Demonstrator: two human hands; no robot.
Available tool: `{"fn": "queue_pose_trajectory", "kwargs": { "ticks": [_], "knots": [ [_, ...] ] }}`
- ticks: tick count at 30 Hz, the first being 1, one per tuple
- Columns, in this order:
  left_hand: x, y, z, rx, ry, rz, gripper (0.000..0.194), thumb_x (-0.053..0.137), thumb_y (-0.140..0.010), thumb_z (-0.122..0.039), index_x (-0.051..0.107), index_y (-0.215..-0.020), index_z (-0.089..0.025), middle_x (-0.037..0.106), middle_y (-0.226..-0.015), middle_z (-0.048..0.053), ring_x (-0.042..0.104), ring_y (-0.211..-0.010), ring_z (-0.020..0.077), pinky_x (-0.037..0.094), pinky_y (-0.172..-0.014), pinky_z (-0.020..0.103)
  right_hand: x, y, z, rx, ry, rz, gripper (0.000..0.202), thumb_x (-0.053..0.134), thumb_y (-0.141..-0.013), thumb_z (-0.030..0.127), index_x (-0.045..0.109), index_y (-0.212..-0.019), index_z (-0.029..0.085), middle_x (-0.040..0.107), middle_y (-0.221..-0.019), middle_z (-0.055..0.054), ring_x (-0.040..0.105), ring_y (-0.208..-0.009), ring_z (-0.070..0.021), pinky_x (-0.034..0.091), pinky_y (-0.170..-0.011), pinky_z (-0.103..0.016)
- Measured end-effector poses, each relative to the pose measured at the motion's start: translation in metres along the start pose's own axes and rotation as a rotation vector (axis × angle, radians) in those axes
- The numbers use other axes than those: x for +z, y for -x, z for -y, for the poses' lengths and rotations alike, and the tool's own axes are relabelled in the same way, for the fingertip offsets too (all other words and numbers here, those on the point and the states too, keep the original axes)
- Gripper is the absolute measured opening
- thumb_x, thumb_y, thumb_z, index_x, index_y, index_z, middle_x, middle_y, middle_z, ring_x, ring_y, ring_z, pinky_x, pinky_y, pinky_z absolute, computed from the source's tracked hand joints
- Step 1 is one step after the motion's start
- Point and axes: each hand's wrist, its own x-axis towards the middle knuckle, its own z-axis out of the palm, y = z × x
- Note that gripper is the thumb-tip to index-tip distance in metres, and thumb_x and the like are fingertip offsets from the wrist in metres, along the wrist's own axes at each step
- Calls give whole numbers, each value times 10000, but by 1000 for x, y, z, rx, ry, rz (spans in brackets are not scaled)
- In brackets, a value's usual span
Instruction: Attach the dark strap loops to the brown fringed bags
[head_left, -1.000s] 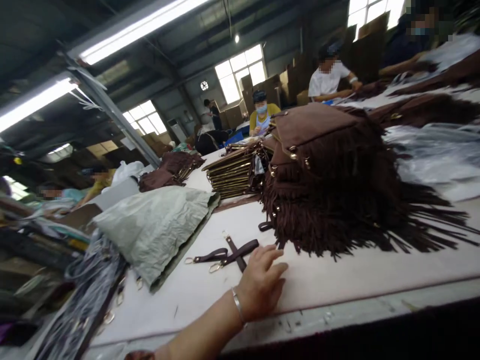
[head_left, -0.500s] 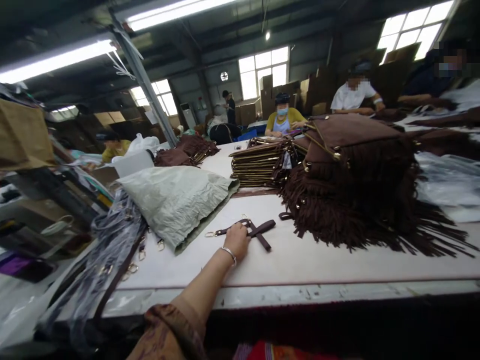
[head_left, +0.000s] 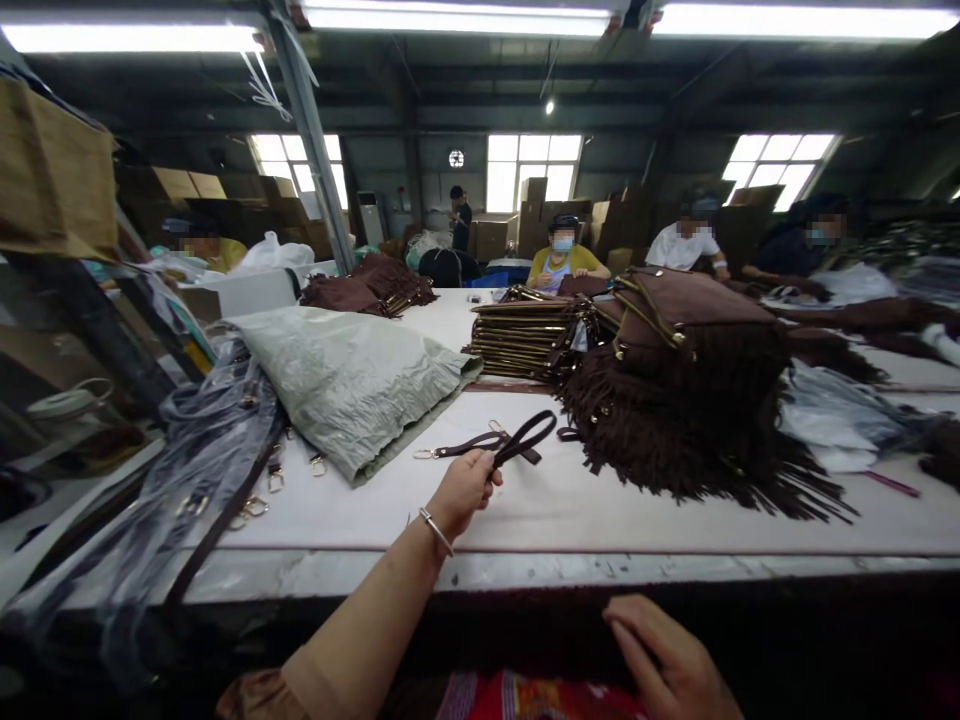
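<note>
My left hand [head_left: 463, 492], with a bangle on its wrist, is closed on a dark brown looped wrist strap [head_left: 529, 437] and holds it just over the white table. Beneath and behind it lie more brown straps [head_left: 469, 446] with gold clips, one clip pointing left. My right hand [head_left: 667, 655] is at the lower right, in front of the table edge. Its visible fingers are stretched out, and I see nothing in it. To the right of the held strap rises a pile of brown fringed bags [head_left: 690, 370].
A crumpled pale sack [head_left: 341, 375] lies left of centre. Plastic-wrapped straps [head_left: 195, 470] hang over the left edge, near loose gold clips [head_left: 255, 506]. Bags with gold zips [head_left: 521, 335] are stacked further back. Several people sit beyond the table, one in yellow [head_left: 566, 262].
My left hand has lifted a brown strap off the table, its loop now upright. My right hand has come into view at the lower right. The head view has levelled.
</note>
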Motion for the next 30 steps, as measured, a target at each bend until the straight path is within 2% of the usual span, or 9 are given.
{"fn": "queue_pose_trajectory", "kwargs": {
  "ticks": [4,7,10,12,14,17,20,26,30],
  "knots": [
    [10,15,-13,57,85,-23,363,471,-874,-549,471,-807,-192,553,-710,-23,282,-405,27,200,-387,175,-15,-48,31,-188,77,-178,207,519,-918,196,639,-1083,230,710,-1031,-68,683,-973,-181,582,-853,-279],
    [25,40,-24,88,-121,94,352,472,-897,-482,548,-746,-172,570,-649,-17,358,-439,58,275,-419,197,-21,-63,55,-283,266,-240,378,536,-893,162,576,-1265,218,640,-1252,-126,580,-1205,-266,510,-1003,-431],
    [46,72,-31,183,-386,351,289,492,-899,-350,648,-744,-164,630,-670,7,534,-609,117,436,-594,233,-20,-65,62,-342,436,-121,548,570,-877,191,456,-1413,218,559,-1396,-141,457,-1336,-342,383,-1094,-583],
    [56,90,-32,242,-407,535,182,550,-855,-266,697,-919,-179,699,-842,23,608,-788,152,482,-743,260,-19,-60,55,-290,375,-3,508,534,-901,218,465,-1402,171,639,-1294,-155,576,-1215,-311,469,-1029,-525],
    [61,101,-30,176,-378,612,270,569,-835,-241,672,-1080,-193,709,-901,29,626,-784,155,496,-715,260,-20,-51,45,-147,217,66,403,467,-940,240,533,-1327,149,714,-1147,-138,679,-1025,-248,560,-898,-404],
    [63,105,-24,32,-395,550,238,512,-888,-306,679,-987,-167,693,-779,27,582,-595,115,453,-557,220,-29,-34,34,96,20,94,295,430,-971,285,628,-1172,197,742,-1044,-76,701,-911,-192,573,-808,-298],
    [68,103,-19,43,-408,490,260,523,-895,-362,675,-973,-167,685,-764,26,581,-582,105,455,-548,211,-39,-21,30,199,-110,116,248,447,-968,303,660,-1074,230,740,-998,-34,693,-896,-172,561,-800,-264],
    [92,101,-8,-208,-198,417,498,510,-853,-615,602,-856,-126,609,-653,14,524,-471,85,421,-425,190,-40,-7,27,128,-32,59,297,430,-976,286,613,-1204,231,723,-1114,-72,688,-991,-194,550,-883,-308],
    [100,103,-2,-156,-112,387,432,631,-815,-521,605,-1008,-136,615,-691,-8,521,-483,70,443,-466,190,-40,-2,23,124,-57,66,285,423,-980,284,620,-1180,239,727,-1085,-60,689,-971,-187,556,-862,-303]
  ]
}}
